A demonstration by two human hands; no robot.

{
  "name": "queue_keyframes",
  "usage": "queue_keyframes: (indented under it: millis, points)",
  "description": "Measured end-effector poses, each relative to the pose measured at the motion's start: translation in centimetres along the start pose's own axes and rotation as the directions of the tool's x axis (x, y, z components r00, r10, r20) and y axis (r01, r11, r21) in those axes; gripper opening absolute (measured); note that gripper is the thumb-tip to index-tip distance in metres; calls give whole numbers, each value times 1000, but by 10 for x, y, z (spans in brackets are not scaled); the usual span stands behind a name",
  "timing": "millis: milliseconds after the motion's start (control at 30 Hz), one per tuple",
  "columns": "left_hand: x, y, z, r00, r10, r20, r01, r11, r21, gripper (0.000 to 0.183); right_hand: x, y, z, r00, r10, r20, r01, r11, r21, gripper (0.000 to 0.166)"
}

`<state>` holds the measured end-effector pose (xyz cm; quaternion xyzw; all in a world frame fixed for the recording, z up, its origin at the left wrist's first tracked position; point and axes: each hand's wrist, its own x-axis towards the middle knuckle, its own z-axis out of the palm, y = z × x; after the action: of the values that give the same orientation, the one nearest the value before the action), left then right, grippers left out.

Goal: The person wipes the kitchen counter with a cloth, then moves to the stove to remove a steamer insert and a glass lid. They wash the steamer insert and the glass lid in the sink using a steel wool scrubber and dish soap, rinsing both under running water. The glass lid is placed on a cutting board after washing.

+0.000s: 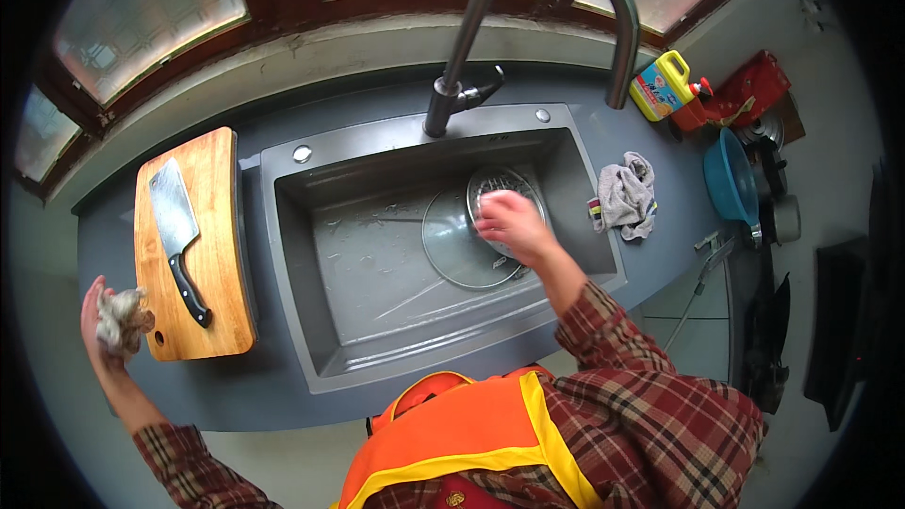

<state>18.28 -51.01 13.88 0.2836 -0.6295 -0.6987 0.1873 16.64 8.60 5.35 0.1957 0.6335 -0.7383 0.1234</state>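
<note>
My left hand [106, 325] is at the far left, beside the wooden cutting board, gripping a crumpled pale cloth [121, 322]. A cleaver [175, 215] with a black handle lies flat on the cutting board [223, 240]. Over the right part of the grey sink [368, 261] is my right hand [515, 223], blurred, with its fingers curled; whether it holds anything cannot be told. Beneath it in the sink are a round glass lid [452, 244] and an oval metal piece with slots [495, 180], partly hidden by the hand.
A tall gooseneck faucet [442, 102] rises behind the sink. On the right stand a crumpled grey cloth [626, 194], a yellow pump bottle [661, 88], a blue plastic basin [728, 173] and a metal pot [786, 218]. Framed windows line the back.
</note>
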Motion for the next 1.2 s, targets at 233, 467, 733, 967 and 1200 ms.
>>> queue_keyframes:
  millis: [233,467,733,967,1200]
  points:
    - [-160,9,140,961,20,275,-41,996,74,24,-45,-114,-80,488,-854,-179,734,513,-446,11]
    - [-261,-48,230,856,-220,468,236,971,25,16,88,-115,-108,695,-705,143,615,479,-627,26]
    - [-322,-74,233,844,-404,353,425,905,21,15,174,-136,-65,615,-579,535,779,343,-525,25]
    - [-332,-84,243,839,-449,308,485,873,-50,14,204,-142,-60,657,-600,455,753,509,-416,35]
    - [-319,-86,265,790,-495,361,540,841,-29,14,207,-156,-68,794,-346,499,574,695,-432,31]
